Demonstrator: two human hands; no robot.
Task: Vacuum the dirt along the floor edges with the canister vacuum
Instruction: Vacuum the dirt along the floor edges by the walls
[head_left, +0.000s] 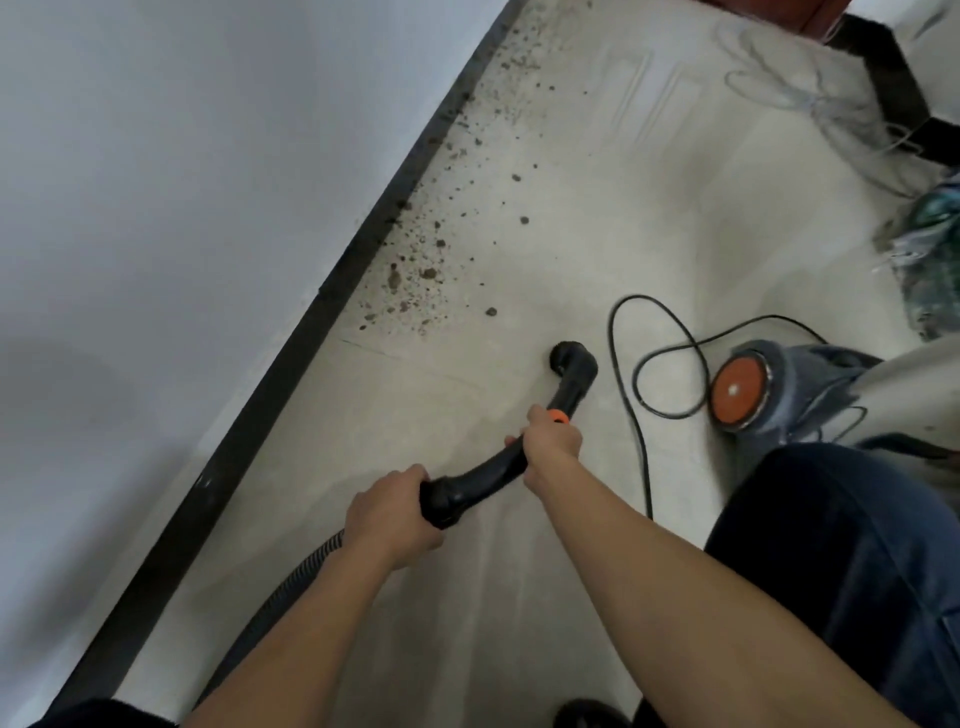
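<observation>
A black curved vacuum handle (480, 475) with an orange ring ends in a short black nozzle (571, 364) that points down at the pale floor. My left hand (389, 512) grips the rear end of the handle where the ribbed hose (291, 577) joins. Further forward, just behind the orange ring, my right hand (553, 436) grips the handle. Brown dirt crumbs (415, 280) lie scattered along the black skirting (311, 322), beyond and left of the nozzle. The grey canister vacuum (769, 387) with an orange wheel sits on the floor to the right.
A black power cable (631, 395) loops on the floor between the nozzle and the canister. A white wall (182, 182) rises left of the skirting. My dark trouser leg (841, 540) is at lower right. Tangled thin wires (810, 98) and a dark frame lie at top right.
</observation>
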